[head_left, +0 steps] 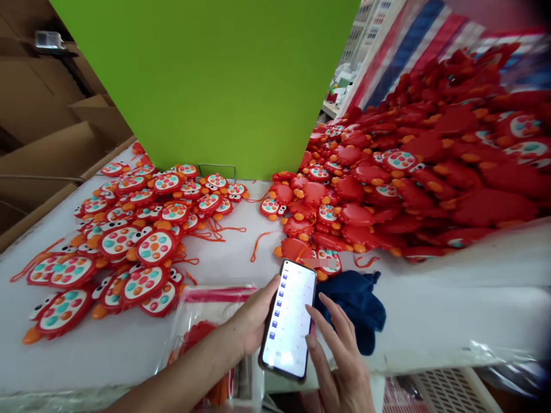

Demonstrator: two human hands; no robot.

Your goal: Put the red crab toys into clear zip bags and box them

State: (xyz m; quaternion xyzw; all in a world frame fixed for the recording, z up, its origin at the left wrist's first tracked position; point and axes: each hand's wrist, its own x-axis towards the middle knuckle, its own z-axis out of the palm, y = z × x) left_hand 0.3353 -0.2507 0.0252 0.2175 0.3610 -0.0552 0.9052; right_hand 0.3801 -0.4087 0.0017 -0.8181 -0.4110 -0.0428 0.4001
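A smartphone [289, 321] with a lit white screen and a column of small blue icons lies in my left hand [257, 317], which grips it along its left edge. My right hand [341, 362] is at the phone's right side, fingers apart, fingertips at or just over the screen; I cannot tell whether they touch it. Under my left forearm is a clear zip bag [181, 321] with red things inside. Behind my right hand lies a crumpled dark blue cloth [355, 304].
Red crab-like toys [155, 246] with coloured dots and orange cords cover the table's left side. A large heap of them [387, 172] rises at right. A green panel [215, 86] stands at the back. Cardboard boxes [55, 149] are at left, a white plastic basket [451, 390] below right.
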